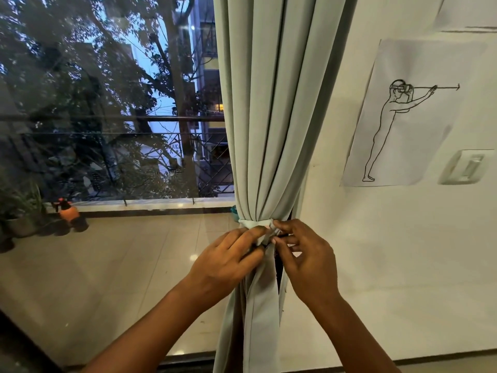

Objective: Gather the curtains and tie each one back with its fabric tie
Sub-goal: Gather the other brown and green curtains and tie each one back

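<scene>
A pale grey-green curtain hangs gathered at the right edge of the glass door. A fabric tie of the same colour is wrapped around it at waist height. My left hand pinches one end of the tie just below the band. My right hand grips the other end at the band's right side, fingers curled around the fabric. The two hands nearly touch over the knot, which they partly hide. Below them the curtain falls loose to the floor.
A large glass pane fills the left, with a tiled balcony, potted plants and an orange spray bottle beyond. On the white wall to the right are a paper drawing and a light switch.
</scene>
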